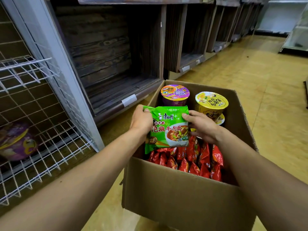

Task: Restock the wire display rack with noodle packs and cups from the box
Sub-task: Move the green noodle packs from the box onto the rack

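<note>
Looming left of the grip, rack carries one racked cup on its lower wire shelf. Box sits on the floor right under both hands, red packs crammed below the grip, purple cup and yellow cup standing just beyond it. Green pack hangs upright over the box: left hand pinches its top left corner, right hand curls fingers on its right edge.

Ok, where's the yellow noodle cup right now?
Head view: the yellow cup stands in the far right corner of the box, right of the purple cup, just beyond the right hand.
</note>
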`<state>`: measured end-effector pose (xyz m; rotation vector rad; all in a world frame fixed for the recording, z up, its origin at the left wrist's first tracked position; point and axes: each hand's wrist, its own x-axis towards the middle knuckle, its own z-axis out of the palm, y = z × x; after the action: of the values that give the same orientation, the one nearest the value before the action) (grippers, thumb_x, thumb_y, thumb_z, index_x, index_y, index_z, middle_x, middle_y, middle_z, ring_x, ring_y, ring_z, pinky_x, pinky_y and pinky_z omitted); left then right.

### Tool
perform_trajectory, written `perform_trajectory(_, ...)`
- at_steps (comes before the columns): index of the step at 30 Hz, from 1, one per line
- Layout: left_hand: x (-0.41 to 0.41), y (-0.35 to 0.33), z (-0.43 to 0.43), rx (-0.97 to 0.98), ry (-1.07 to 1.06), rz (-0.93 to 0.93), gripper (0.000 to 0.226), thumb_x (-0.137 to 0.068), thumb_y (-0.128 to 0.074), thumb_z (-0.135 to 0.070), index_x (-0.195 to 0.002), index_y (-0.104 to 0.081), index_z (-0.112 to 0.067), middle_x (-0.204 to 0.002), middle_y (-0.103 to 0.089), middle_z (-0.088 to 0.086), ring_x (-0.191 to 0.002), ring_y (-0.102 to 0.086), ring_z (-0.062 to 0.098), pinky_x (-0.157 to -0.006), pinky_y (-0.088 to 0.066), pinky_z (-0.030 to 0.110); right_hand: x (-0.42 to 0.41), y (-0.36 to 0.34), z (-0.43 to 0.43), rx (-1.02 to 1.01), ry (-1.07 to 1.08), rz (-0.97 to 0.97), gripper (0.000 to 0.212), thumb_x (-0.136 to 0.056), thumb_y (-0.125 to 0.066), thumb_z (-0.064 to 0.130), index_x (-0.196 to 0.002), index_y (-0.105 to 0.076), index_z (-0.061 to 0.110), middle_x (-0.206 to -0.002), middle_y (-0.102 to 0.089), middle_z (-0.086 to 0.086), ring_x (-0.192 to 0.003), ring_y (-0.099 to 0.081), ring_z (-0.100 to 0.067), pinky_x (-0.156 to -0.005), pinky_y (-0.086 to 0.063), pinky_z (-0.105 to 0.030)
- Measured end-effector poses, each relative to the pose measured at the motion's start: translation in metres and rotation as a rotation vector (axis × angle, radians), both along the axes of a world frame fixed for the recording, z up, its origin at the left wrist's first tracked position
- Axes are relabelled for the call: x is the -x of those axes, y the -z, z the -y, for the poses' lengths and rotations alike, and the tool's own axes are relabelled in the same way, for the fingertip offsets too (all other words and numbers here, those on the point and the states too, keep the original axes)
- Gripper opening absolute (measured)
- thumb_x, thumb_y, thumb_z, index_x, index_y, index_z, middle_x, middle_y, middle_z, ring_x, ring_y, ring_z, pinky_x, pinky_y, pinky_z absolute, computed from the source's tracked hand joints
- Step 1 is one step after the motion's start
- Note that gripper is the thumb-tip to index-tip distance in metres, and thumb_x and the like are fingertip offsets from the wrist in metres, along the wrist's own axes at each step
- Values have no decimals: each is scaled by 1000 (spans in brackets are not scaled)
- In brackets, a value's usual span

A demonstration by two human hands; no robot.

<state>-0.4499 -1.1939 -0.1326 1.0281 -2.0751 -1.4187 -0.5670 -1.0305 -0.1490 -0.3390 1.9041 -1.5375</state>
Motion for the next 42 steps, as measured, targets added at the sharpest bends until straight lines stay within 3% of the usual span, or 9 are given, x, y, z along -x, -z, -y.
perform_trajectory(6,-2,3,5,-141,-7,3,30,-83,-44,-24,-99,-67,-13,-97,-70,11,-80,-59,26,-65,-42,30,-1,-9,7,166,113,42,28,-94,-66,14,-122,-62,12,-108,-76,-7,-98,-72,-20,-81,-53,-36)
perform_trajectory(11,11,21,17,-196,30,44,39,-60,-48,-22,-87,-72,-9,-80,-66,15,-72,-56,28,-69,-49,39,4,-13,2,301,212,45,23,-91,-68,4,-113,-65,0,-103,-75,-22,-95,-75,-33,-86,-59,-45)
perform_trajectory(18,12,23,15,-189,37,83,32,-61,-49,-26,-87,-64,-17,-90,-69,13,-92,-70,38,-76,-57,47,4,-12,-9,285,218,-4,12,-96,-64,10,-102,-68,1,-92,-77,-18,-84,-77,-30,-78,-61,-40)
perform_trajectory(22,0,5,-3,-140,91,143,10,-71,-53,-22,-80,-57,-20,-95,-70,11,-84,-62,28,-62,-40,28,9,-11,-13,237,321,-66,22,-95,-67,13,-113,-67,1,-98,-77,-19,-87,-76,-31,-80,-61,-43)
perform_trajectory(27,2,14,-9,-33,190,307,17,-96,-58,-17,-109,-65,-9,-101,-61,9,-79,-52,20,-68,-38,27,14,-6,-21,179,445,-141,32,-93,-70,11,-125,-66,10,-100,-77,-11,-86,-76,-26,-82,-62,-44)
perform_trajectory(31,6,19,-15,-32,221,382,29,-98,-54,-18,-122,-62,-3,-97,-63,12,-71,-53,17,-55,-41,27,12,-2,-29,163,444,-175,16,-96,-66,9,-111,-70,9,-89,-76,-8,-75,-74,-20,-71,-61,-34)
perform_trajectory(33,9,21,-14,-16,206,408,43,-95,-52,-19,-136,-52,-5,-125,-61,20,-99,-63,30,-77,-56,37,10,-2,-29,162,434,-181,11,-97,-64,8,-105,-70,10,-91,-75,-10,-75,-73,-21,-72,-61,-34)
perform_trajectory(35,12,24,-13,8,190,422,55,-92,-52,-21,-145,-41,-9,-140,-54,20,-121,-57,37,-98,-51,43,11,0,-28,152,424,-184,9,-97,-64,9,-94,-70,14,-92,-75,-13,-77,-73,-23,-77,-61,-39)
perform_trajectory(42,19,37,-14,2,239,498,71,-82,-59,-28,-147,-36,-12,-144,-50,19,-123,-57,39,-102,-52,48,15,10,-31,46,371,-200,9,-96,-66,14,-90,-71,19,-93,-77,-10,-88,-75,-27,-90,-59,-47)
